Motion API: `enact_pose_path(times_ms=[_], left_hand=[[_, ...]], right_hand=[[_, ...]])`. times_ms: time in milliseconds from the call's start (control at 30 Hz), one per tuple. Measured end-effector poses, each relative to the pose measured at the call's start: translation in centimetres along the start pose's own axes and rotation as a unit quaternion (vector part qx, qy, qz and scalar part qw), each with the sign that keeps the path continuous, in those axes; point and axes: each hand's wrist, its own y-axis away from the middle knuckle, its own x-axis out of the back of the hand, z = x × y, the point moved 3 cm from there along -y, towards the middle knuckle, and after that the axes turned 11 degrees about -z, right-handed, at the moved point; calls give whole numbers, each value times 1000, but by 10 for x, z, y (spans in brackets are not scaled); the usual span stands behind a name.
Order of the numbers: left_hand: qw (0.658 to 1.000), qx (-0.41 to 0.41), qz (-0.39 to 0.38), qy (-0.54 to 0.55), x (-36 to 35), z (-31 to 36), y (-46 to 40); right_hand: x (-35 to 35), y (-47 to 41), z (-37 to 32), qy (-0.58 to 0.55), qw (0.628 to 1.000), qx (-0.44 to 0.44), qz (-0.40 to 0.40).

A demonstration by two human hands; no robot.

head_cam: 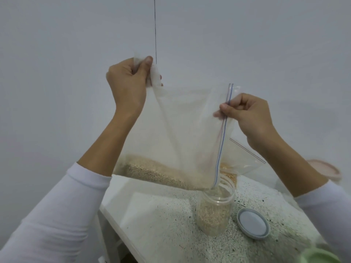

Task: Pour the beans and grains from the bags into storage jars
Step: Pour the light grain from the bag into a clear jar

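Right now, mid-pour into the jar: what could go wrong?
1. The zip bag mouth corner sits just at the jar rim; a small drift could spill grain onto the speckled counter.
2. Nothing steadies the jar; the bag could tip it.

2 long white sleeves (62,202), pushed up; bare forearms

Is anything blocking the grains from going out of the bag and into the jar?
Nothing visible does. The bag's open corner sits right over the jar's open mouth, and the lid lies off to the side on the table.
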Motion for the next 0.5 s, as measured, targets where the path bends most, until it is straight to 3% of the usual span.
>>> enact_pose_path(times_ms=[367, 500], left_hand=[[999, -15, 10, -28, 4, 7, -5], [999, 14, -51, -7, -6, 9, -1]], right_hand=[[7, 0, -2, -7, 1000, 4, 17], [2, 4, 3, -2, 1000, -12, -7]])
